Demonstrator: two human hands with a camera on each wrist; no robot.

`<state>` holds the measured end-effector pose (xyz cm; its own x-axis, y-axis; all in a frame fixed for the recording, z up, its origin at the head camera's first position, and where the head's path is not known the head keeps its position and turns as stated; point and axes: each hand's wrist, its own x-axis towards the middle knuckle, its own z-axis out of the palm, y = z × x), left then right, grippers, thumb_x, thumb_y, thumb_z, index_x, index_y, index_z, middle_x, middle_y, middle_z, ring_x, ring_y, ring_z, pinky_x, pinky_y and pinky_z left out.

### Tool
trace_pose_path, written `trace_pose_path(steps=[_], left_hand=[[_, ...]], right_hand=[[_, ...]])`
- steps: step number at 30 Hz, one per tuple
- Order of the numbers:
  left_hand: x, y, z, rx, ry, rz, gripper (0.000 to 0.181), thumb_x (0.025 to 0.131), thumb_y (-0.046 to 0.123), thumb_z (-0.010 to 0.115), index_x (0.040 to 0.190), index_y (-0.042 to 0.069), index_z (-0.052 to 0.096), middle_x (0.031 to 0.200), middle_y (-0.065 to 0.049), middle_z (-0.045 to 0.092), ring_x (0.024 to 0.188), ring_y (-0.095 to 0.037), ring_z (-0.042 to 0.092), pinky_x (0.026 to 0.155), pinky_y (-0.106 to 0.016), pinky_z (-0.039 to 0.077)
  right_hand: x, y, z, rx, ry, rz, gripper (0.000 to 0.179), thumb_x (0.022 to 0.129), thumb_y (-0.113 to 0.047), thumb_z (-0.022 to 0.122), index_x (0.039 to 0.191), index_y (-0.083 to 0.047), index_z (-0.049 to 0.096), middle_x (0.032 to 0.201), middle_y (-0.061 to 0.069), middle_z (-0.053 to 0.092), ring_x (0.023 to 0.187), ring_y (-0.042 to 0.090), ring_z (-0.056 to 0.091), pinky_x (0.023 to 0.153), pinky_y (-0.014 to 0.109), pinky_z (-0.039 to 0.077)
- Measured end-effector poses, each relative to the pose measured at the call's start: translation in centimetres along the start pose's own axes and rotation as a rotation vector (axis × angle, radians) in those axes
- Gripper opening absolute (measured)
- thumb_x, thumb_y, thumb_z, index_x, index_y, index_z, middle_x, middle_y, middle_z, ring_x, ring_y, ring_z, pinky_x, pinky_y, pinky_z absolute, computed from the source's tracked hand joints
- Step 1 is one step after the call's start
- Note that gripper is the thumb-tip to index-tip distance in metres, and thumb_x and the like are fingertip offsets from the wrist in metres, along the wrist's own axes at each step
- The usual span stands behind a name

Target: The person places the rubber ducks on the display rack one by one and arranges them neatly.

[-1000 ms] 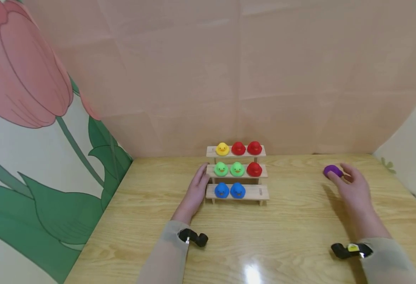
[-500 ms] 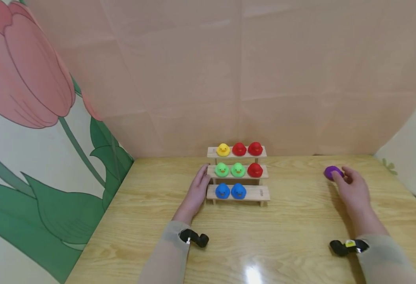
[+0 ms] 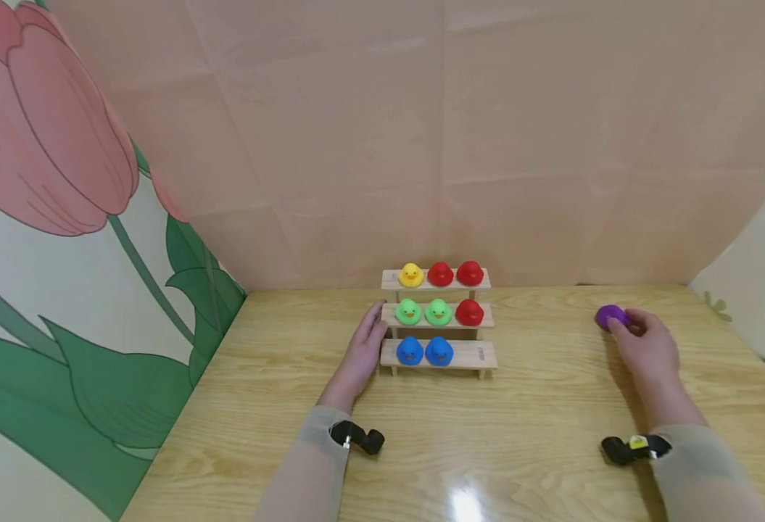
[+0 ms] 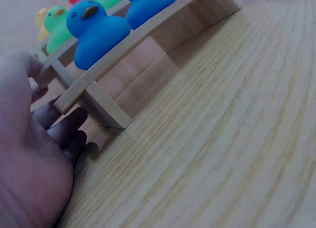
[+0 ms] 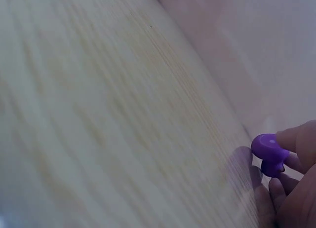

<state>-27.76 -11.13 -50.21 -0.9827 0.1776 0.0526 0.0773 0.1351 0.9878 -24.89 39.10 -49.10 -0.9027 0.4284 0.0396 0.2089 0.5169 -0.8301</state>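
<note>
My right hand (image 3: 647, 348) pinches a purple rubber duck (image 3: 608, 316) between thumb and fingers at the right of the table. Seen from the right wrist, the duck (image 5: 269, 151) lies tipped over in the fingers. A three-tier wooden stand (image 3: 465, 353) stands mid-table. My left hand (image 3: 361, 348) holds its left end, thumb and fingers about the middle board in the left wrist view. A yellow duck (image 3: 411, 275) and two red ducks (image 3: 440, 275) sit on the top tier, two green ducks (image 3: 408, 312) and a red duck (image 3: 470, 312) on the middle, two blue ducks (image 3: 410, 351) on the bottom.
The wood-grain table (image 3: 539, 420) runs back to a wall hung with a pinkish sheet (image 3: 552, 145). To the left rises a wall painted with a tulip (image 3: 62, 130), to the right a pale wall (image 3: 761, 254). Black wrist cameras (image 3: 635, 448) stick out from both sleeves.
The fingers of my right hand have closed in on the purple duck, and the right forearm has shifted slightly left. My left hand and the stand stay in place.
</note>
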Motion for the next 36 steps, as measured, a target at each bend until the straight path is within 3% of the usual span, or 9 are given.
trace_pose_path(steps=[19, 21, 24, 28, 32, 36], left_hand=[[-0.1, 0.3, 0.2, 0.016, 0.016, -0.012, 0.054, 0.118, 0.049, 0.045, 0.171, 0.048, 0.034, 0.179, 0.006, 0.031, 0.165, -0.022, 0.026, 0.134, -0.05, 0.022], [-0.1, 0.2, 0.1, 0.013, 0.013, -0.012, 0.054, 0.118, 0.05, 0.045, 0.171, 0.048, 0.034, 0.179, 0.006, 0.031, 0.165, -0.022, 0.026, 0.134, -0.05, 0.022], [0.0, 0.1, 0.2, 0.016, 0.01, -0.011, 0.055, 0.118, 0.051, 0.045, 0.171, 0.047, 0.034, 0.179, 0.007, 0.03, 0.165, -0.022, 0.025, 0.134, -0.049, 0.022], [0.0, 0.2, 0.2, 0.016, 0.008, -0.002, 0.056, 0.117, 0.052, 0.046, 0.171, 0.045, 0.035, 0.179, 0.004, 0.031, 0.166, -0.024, 0.026, 0.135, -0.051, 0.022], [-0.1, 0.2, 0.2, 0.016, 0.008, -0.014, 0.056, 0.117, 0.054, 0.046, 0.171, 0.047, 0.035, 0.18, 0.005, 0.03, 0.166, -0.024, 0.025, 0.135, -0.05, 0.022], [-0.1, 0.2, 0.2, 0.023, 0.014, -0.021, 0.055, 0.117, 0.054, 0.046, 0.17, 0.048, 0.035, 0.18, 0.006, 0.029, 0.166, -0.022, 0.024, 0.135, -0.05, 0.022]], right_hand=[[0.9, 1.1, 0.0, -0.02, -0.006, -0.032, 0.074, 0.115, -0.043, 0.053, 0.168, 0.005, 0.036, 0.16, 0.039, 0.045, 0.145, 0.058, 0.043, 0.121, 0.072, 0.033], [0.8, 1.2, 0.1, -0.006, -0.003, -0.023, 0.076, 0.113, -0.047, 0.056, 0.169, 0.001, 0.036, 0.161, 0.036, 0.046, 0.144, 0.053, 0.045, 0.12, 0.065, 0.039], [0.4, 1.6, 0.2, 0.015, 0.02, -0.02, 0.077, 0.111, -0.05, 0.062, 0.17, -0.005, 0.04, 0.16, 0.028, 0.049, 0.136, 0.041, 0.05, 0.111, 0.04, 0.048], [0.1, 1.8, 0.1, 0.063, 0.055, -0.044, 0.075, 0.107, -0.047, 0.071, 0.168, -0.011, 0.047, 0.152, 0.019, 0.054, 0.117, 0.019, 0.055, 0.087, 0.012, 0.044], [-0.1, 1.6, 0.2, 0.122, 0.02, -0.084, 0.074, 0.104, -0.044, 0.078, 0.167, -0.015, 0.05, 0.149, 0.015, 0.054, 0.108, 0.002, 0.054, 0.078, 0.005, 0.047], [-0.1, 1.2, 0.5, 0.146, -0.031, -0.135, 0.074, 0.103, -0.042, 0.081, 0.165, -0.015, 0.052, 0.152, 0.018, 0.052, 0.106, -0.005, 0.054, 0.079, 0.005, 0.049]])
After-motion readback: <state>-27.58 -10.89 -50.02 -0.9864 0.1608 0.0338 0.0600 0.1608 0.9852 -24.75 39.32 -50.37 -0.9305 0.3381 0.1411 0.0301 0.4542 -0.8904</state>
